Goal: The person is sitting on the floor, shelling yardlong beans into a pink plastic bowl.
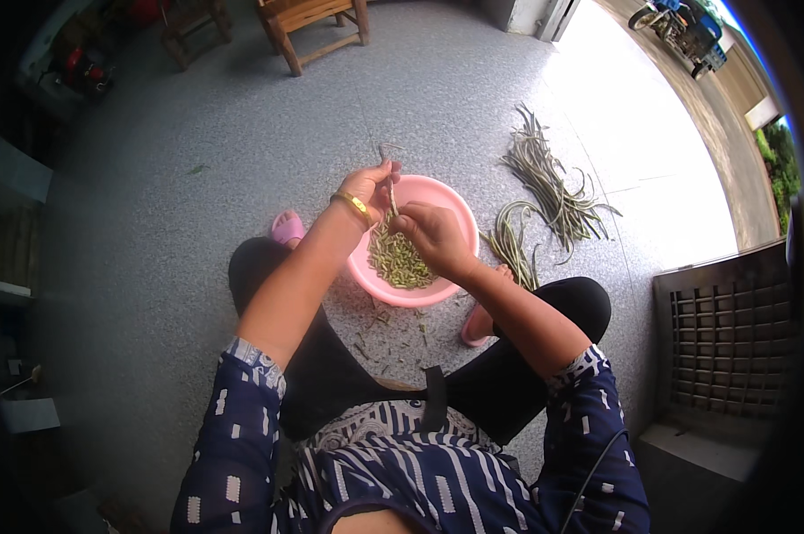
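Above a pink basin (462,206) on the floor, my two hands hold green long beans (391,194) between them. My left hand (373,189), with a gold bracelet at the wrist, is closed around the beans, and their thin ends stick out past its fingers. My right hand (431,233) pinches the lower end of the beans with thumb and fingers, over the basin's right half. Short cut bean pieces (399,258) cover the basin's bottom. To the right of the basin lies a loose pile of whole long beans (549,178), with a smaller bundle (514,238) nearer me.
Bean scraps (384,334) litter the speckled grey floor between my feet, which are in pink slippers (287,228). A wooden chair (317,27) stands at the far side. At the right is a dark lattice panel (722,334). Outside the doorway a blue three-wheeled vehicle (687,36) is parked.
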A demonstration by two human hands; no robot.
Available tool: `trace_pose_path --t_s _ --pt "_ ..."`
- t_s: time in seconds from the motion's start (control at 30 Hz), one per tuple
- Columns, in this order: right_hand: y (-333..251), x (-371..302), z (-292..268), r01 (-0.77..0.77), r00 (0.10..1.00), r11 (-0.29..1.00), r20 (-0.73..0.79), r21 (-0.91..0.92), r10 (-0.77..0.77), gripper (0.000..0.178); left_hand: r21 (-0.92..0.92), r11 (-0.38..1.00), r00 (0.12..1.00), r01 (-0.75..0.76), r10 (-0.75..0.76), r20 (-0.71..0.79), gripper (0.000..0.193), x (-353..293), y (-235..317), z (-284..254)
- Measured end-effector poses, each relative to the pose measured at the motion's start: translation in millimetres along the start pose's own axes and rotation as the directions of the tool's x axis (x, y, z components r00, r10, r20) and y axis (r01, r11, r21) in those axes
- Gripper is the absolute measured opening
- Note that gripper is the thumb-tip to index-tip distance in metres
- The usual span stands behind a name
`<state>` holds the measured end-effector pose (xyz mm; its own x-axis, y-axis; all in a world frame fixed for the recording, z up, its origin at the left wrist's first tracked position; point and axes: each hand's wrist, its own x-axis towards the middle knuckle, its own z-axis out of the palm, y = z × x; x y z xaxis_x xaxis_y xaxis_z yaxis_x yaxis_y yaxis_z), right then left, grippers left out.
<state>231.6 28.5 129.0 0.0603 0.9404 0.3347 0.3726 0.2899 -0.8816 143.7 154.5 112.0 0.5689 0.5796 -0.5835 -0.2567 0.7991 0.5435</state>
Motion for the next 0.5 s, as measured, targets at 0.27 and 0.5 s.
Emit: trace_pose_path --t_s 0.27,0.5 --pt "-13.7 -7.3 3.1 -0.005 1.000 0.998 -0.024 0.067 0.007 0.019 -0.027 0.998 0.994 -0.058 0.055 -0.097 0.014 6.3 10.6 -9.1" --pt "0.3 -4.2 -2.7 -0.561 0.718 0.319 0.258 0.764 0.646 0.021 0.122 0.975 0.982 -0.185 0.187 -0.008 0.014 -4.5 6.1 -2.4"
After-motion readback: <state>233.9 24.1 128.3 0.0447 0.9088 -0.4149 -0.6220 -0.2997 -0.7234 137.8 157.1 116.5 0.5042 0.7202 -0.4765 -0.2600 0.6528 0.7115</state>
